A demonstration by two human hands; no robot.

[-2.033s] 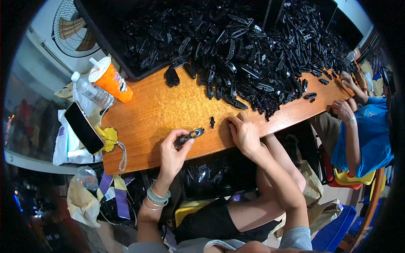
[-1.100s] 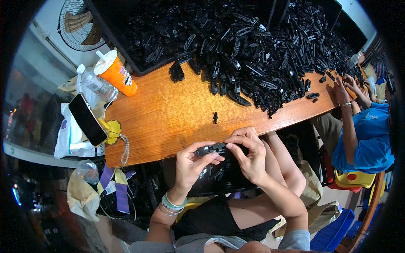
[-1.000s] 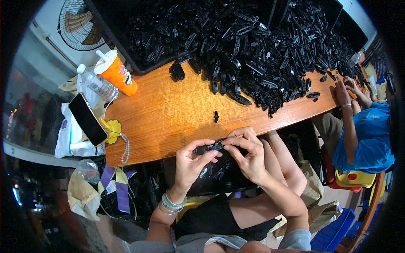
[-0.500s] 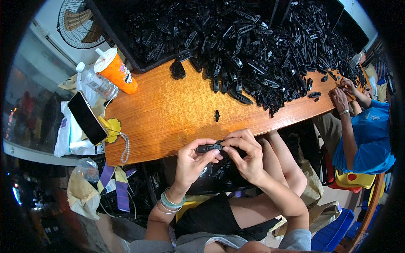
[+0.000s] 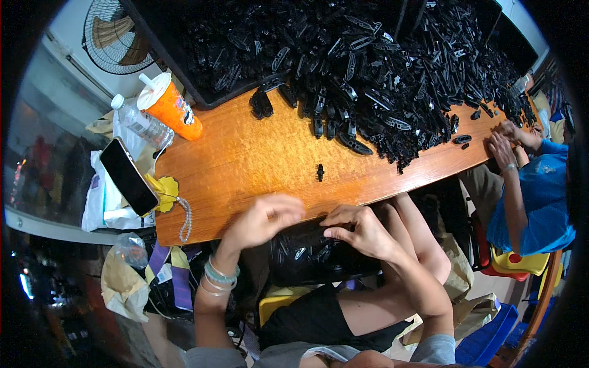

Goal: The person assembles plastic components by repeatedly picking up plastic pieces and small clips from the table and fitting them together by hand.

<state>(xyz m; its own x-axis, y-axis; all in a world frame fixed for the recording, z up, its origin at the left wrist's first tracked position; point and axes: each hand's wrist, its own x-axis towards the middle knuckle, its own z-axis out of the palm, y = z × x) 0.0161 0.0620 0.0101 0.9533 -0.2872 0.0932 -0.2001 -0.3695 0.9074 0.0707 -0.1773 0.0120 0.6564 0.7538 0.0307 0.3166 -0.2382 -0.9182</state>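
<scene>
My left hand (image 5: 265,216), blurred by motion, hovers over the table's front edge. I cannot make out anything in its fingers. To its right, my right hand (image 5: 361,230) is half curled, with a gap between thumb and forefinger and nothing visible in it. Below both hands, a black tray (image 5: 328,268) at my lap holds several dark plastic pieces. One small black plastic part (image 5: 319,172) lies alone on the wooden table (image 5: 245,159) beyond my hands. Farther back is a large heap of black plastic parts (image 5: 374,80).
On the left stand an orange drink cup (image 5: 175,113), a clear bottle (image 5: 144,126) and a propped phone (image 5: 129,178) with a beaded strap (image 5: 185,224). A person in a blue shirt (image 5: 534,202) works at the table's right end. A fan (image 5: 119,37) is behind.
The black plastic part both hands held is no longer visible. My hands have parted; the left moved leftward, and the right stays near its place with its fingers looser.
</scene>
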